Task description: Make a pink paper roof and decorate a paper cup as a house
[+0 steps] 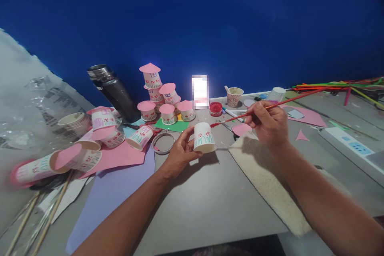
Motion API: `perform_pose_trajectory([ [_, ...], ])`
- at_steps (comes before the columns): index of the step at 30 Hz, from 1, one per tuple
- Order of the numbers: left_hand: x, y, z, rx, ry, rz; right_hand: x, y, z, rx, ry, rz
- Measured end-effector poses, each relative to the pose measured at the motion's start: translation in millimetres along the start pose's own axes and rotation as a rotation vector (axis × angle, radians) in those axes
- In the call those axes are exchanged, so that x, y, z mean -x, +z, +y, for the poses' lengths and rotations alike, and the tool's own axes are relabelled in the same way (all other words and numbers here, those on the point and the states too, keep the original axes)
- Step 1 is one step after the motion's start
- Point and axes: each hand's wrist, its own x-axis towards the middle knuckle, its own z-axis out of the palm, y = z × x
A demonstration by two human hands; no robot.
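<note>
Hold the small white paper cup with drawn red flowers [204, 138] pinched steady in the left hand [180, 154] just above the grey table [204, 204], and steer the long thin red paintbrush [240, 117], pinched in the right hand [268, 122], lightly, its wet tip barely touching the cup's edge.

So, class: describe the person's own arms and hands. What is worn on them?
Nothing visible: both forearms are bare, no sleeves in view. The left hand and right hand are ungloved, with no watch or bracelet at either wrist.
</note>
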Motion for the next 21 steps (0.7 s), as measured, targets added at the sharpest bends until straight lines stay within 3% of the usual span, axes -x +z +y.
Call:
perform_pose_trajectory([
  [5, 2.2, -1.0, -0.7, 0.014, -0.021, -0.017, 0.7, 4.9, 5.3, 0.023, 0.010, 0.005],
  [9, 5.1, 1.0, 1.1, 0.024, -0.020, -0.039, 9.2, 8.6, 8.1, 0.201, 0.048, -0.321],
  [13, 7.1, 5.0, 3.9, 0.041, -0.010, -0.054, 18.1, 14.0, 12.2, 0.370, -0.021, -0.610],
  [18, 7.4, 6.3, 1.7, 0.014, 0.021, -0.067, 24.2, 17.0, 22.5, 0.443, -0.062, -0.667],
  [21, 6.3, 2.3, 1.1, -0.033, 0.034, -0.092, 22.9, 13.8, 25.7, 0.561, -0.163, -0.679],
])
